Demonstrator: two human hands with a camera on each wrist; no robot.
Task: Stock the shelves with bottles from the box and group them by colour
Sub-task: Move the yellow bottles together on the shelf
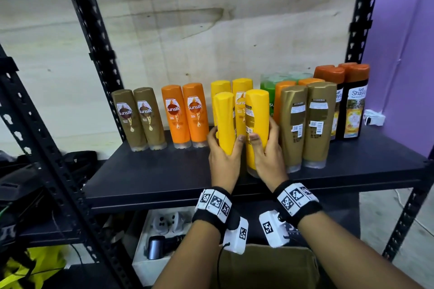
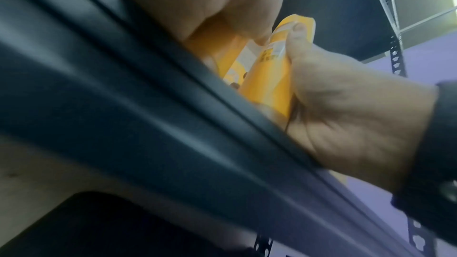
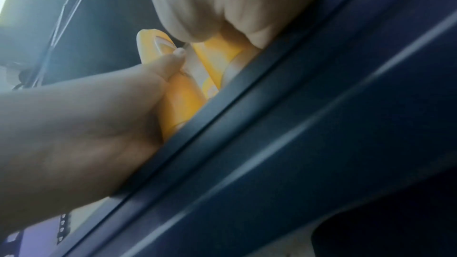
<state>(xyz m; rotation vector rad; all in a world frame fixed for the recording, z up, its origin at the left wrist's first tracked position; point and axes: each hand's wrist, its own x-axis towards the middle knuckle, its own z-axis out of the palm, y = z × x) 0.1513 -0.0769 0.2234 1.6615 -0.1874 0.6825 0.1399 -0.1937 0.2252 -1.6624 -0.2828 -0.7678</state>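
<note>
Two yellow bottles are in my hands over the dark shelf [image 1: 152, 171], in front of two more yellow bottles [image 1: 243, 85] standing at the back. My left hand [image 1: 223, 148] grips the left yellow bottle [image 1: 224, 119] around its lower half. My right hand [image 1: 267, 150] grips the right yellow bottle [image 1: 257, 117], whose base is at the shelf surface. Both bottles are upright, close side by side, labels turned inward. The left wrist view shows my right hand [image 2: 346, 114] on its bottle [image 2: 267, 85]. The right wrist view shows my left hand [image 3: 86, 114] on its bottle [image 3: 178, 101].
On the shelf, left to right, stand two brown bottles [image 1: 138, 117], two orange ones [image 1: 185, 115], green ones [image 1: 267, 87], two gold ones [image 1: 305, 124] and dark orange-capped ones [image 1: 350, 105]. A cardboard box [image 1: 270, 267] sits below my wrists. Black uprights [image 1: 98, 54] frame the shelf.
</note>
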